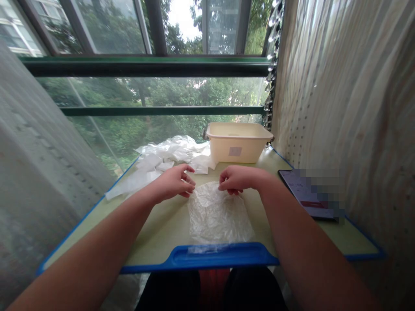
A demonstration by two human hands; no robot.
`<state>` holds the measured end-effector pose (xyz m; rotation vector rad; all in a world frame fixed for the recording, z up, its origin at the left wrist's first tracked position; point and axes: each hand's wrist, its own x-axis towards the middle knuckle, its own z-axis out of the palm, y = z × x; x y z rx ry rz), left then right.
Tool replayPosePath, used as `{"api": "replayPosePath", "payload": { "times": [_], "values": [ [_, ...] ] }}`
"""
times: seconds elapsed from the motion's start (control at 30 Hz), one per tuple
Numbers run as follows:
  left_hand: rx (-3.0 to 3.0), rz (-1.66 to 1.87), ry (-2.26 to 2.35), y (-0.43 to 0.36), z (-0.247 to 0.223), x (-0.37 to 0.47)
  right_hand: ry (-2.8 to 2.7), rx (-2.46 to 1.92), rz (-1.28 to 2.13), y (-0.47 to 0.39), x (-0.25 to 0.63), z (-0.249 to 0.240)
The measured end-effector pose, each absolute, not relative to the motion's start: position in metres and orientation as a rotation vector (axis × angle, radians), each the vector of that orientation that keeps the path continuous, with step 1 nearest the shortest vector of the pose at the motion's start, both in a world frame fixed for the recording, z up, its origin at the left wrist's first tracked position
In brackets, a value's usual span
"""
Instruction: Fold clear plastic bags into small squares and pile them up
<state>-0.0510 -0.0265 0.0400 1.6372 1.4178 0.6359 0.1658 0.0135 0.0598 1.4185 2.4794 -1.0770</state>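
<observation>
A crumpled, see-through plastic bag [218, 214] lies spread on the table in front of me, its near edge lapping over the blue tray lip. My left hand [178, 180] is at the bag's far left corner, fingers bent but apart, with the thumb side by the plastic. At the far edge, my right hand [238, 178] has thumb and forefinger pinched on the bag, the other fingers curled under. Beyond my left hand sits a loose heap of white, filmy plastic bags [175, 151].
A cream plastic tub [238, 144] with a small label stands at the back right. A phone [308, 196], partly blurred out, lies on the right of the blue-edged table [145, 242]. Curtains [350, 86] hang on both sides, and a green-railed window [155, 67] is behind.
</observation>
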Motion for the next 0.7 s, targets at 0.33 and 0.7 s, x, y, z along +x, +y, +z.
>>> {"api": "replayPosePath", "payload": {
  "times": [0.33, 0.7],
  "values": [
    [1.895, 0.628, 1.598, -0.0302, 0.0432, -0.0452, 2.476, 1.501, -1.075, 0.0223, 0.1731, 0.0524],
    [2.203, 0.849, 1.648, -0.0253, 0.0375, -0.0501, 2.617, 1.484, -0.634, 0.0228, 0.1658, 0.0510]
  ]
}}
